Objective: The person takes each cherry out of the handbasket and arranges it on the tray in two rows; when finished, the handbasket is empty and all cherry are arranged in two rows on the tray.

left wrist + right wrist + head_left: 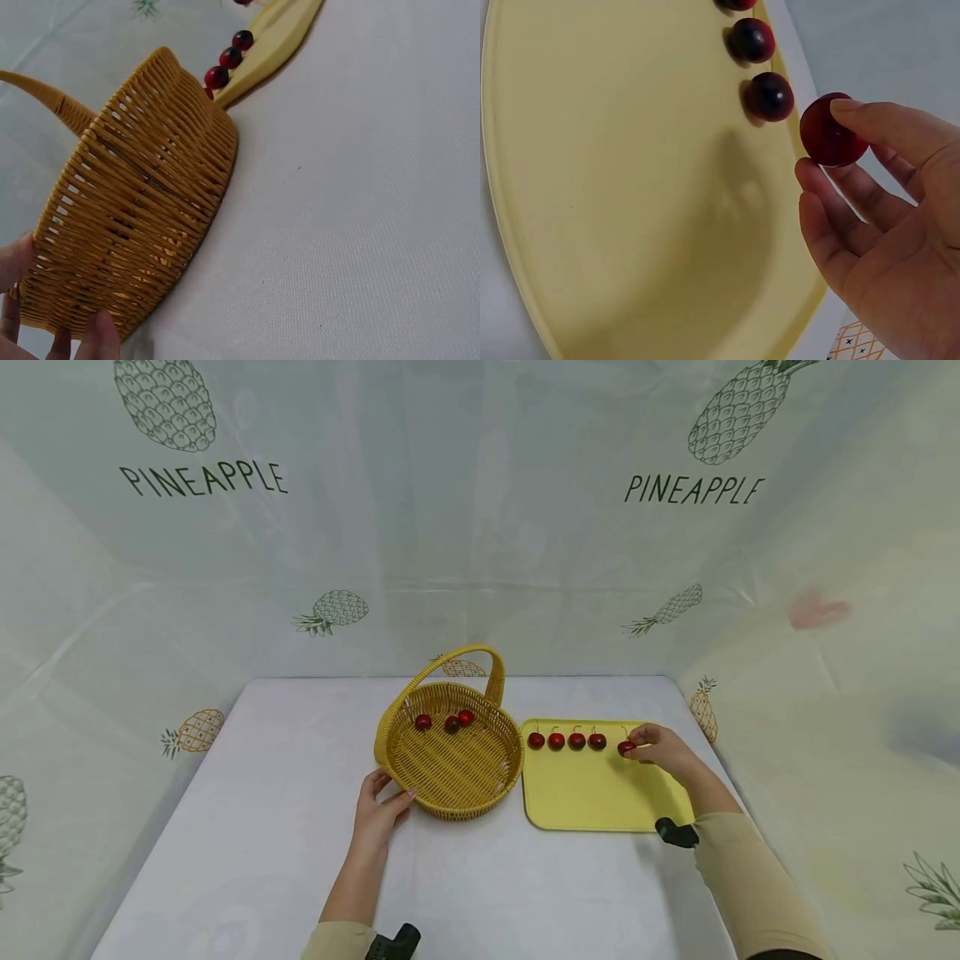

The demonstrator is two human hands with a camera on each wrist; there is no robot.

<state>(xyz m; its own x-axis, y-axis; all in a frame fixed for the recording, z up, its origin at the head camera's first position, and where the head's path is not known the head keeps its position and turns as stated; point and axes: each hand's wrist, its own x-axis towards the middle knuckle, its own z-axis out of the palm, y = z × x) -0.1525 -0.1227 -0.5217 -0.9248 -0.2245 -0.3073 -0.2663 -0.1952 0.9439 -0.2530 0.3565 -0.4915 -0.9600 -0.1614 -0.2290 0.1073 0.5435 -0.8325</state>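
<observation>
The left hand [379, 812] grips the near-left rim of a round, yellow-brown woven basket [450, 777], thumb parted from fingers, three dark-red cherries [466, 718] inside; the right hand [662, 752] pinches a glossy, stemmed red cherry [829, 135] over a rectangular yellow tray [585, 797], right of four similar cherries [577, 741] in a row; "PINEAPPLE" reads twice, left and right, on the pale sheet [450, 535] behind.
</observation>
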